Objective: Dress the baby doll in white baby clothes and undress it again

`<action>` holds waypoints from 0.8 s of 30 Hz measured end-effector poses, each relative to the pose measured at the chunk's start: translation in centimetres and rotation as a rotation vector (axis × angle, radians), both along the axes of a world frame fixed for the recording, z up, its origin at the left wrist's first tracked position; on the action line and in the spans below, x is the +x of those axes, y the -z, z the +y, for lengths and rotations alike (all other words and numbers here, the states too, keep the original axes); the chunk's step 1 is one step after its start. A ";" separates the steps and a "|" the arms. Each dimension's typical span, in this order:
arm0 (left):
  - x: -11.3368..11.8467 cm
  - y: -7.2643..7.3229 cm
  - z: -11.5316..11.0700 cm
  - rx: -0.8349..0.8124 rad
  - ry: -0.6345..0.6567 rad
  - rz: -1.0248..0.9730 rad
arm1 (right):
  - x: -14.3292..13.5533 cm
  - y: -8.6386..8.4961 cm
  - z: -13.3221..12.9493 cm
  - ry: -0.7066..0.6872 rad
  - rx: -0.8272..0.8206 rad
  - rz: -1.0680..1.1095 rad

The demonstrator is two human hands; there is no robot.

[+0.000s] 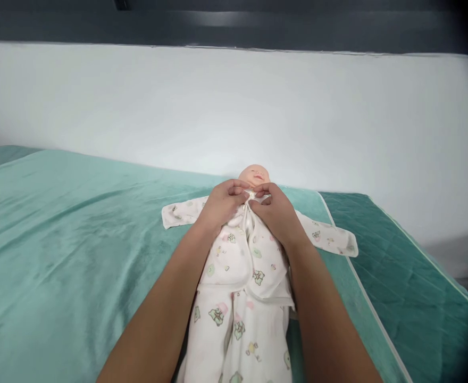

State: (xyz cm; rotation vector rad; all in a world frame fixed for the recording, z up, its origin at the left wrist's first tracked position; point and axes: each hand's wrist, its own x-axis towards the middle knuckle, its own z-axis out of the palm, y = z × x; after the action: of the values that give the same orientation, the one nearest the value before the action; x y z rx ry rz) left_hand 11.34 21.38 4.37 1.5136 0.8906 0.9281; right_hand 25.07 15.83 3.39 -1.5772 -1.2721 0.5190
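Note:
A baby doll (253,173) lies on its back, dressed in a white printed baby shirt (229,254) and matching white printed pants (242,335). At the doll's neck, my left hand (228,199) pinches one side of the shirt's collar. My right hand (274,207) pinches the other side, its fingertips close to those of the left. Below my hands the shirt's front edges hang apart toward the hem. Both sleeves stretch out sideways, and no doll hands show at the cuffs. Whatever fastener sits between my fingertips is too small to make out.
Beneath the doll spreads a light green blanket (78,239), wrinkled on the left. A darker green quilted cover (409,276) shows on the right, past a pale edging. Behind stands a white wall (218,106) with a dark band (298,26) above it.

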 end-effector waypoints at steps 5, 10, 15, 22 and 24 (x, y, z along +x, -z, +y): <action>0.5 0.3 0.3 0.265 -0.077 0.177 | -0.1 0.2 -0.2 0.081 0.090 0.029; 0.6 0.5 0.3 0.422 -0.127 0.350 | -0.5 0.3 -0.7 0.143 0.133 -0.165; 0.7 0.8 0.5 0.454 -0.114 0.375 | -0.9 0.5 -1.3 0.156 0.168 -0.256; 0.3 0.5 -0.3 0.519 -0.151 0.404 | -1.3 1.3 -3.0 0.069 0.154 -0.336; 0.0 0.2 -1.2 0.559 -0.186 0.394 | -1.7 1.4 -4.1 0.096 0.228 -0.281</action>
State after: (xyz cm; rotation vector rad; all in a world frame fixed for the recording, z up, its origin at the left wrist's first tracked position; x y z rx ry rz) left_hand 11.30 20.21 4.19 2.1722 1.1245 1.0913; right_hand 23.40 11.69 2.03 -1.5439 -1.4019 0.0869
